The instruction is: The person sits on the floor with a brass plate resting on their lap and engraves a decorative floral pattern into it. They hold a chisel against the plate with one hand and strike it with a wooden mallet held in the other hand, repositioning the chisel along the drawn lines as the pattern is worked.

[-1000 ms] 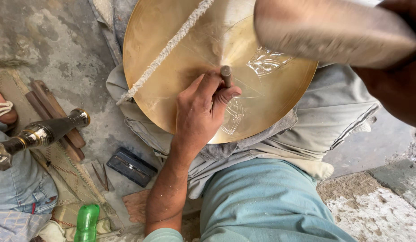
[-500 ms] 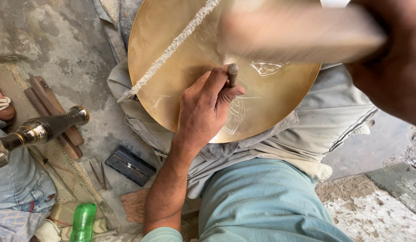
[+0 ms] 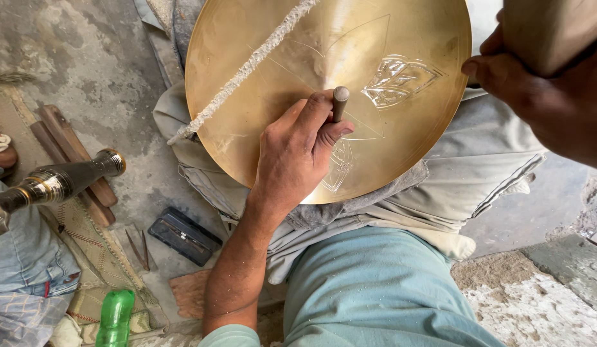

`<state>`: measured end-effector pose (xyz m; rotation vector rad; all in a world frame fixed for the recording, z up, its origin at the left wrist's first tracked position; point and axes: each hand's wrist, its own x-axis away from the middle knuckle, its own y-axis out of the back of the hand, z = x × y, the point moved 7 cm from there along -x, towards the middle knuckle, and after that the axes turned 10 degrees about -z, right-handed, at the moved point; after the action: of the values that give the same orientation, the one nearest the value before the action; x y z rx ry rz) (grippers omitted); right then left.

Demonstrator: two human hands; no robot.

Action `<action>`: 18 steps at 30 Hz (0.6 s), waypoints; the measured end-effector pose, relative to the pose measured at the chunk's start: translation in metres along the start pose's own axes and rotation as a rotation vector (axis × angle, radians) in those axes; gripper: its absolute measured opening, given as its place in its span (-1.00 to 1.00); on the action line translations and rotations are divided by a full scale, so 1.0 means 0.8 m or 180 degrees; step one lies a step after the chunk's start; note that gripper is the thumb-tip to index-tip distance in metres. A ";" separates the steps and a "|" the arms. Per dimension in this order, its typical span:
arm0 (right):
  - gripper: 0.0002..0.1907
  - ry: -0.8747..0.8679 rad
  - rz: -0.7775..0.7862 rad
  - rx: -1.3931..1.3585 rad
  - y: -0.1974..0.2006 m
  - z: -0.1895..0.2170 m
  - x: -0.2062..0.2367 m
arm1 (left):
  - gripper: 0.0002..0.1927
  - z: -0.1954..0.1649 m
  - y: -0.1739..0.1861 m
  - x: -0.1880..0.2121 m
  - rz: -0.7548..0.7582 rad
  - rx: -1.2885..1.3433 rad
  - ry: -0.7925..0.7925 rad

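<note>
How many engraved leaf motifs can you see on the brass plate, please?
2 finished ones: one engraved leaf right of the punch, one near the plate's lower edge beneath the left hand, partly hidden. Faint outline lines elsewhere.

left hand (image 3: 297, 151) fingers pinched, wrist bent | right hand (image 3: 543, 106) raised, fisted
</note>
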<state>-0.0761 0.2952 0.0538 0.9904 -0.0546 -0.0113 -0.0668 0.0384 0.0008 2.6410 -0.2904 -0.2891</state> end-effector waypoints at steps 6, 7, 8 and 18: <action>-0.64 -0.0019 0.0009 0.0005 -0.001 -0.005 0.002 | -0.74 -0.002 0.001 -0.001 0.0006 -0.0073 -0.0043; -0.65 -0.0016 0.0009 -0.0003 -0.001 -0.006 0.003 | -0.73 -0.002 0.001 -0.002 0.0008 -0.0054 -0.0017; -0.65 -0.0021 0.0016 -0.0004 -0.002 -0.006 0.003 | -0.73 -0.002 0.001 -0.002 0.0022 -0.0032 0.0013; -0.68 0.0398 -0.0042 0.0394 0.003 0.011 0.002 | -0.73 -0.001 0.000 -0.001 0.0079 -0.0187 0.0049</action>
<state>-0.0748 0.2892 0.0601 1.1131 0.0664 0.0424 -0.0678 0.0390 0.0014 2.5787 -0.3049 -0.2651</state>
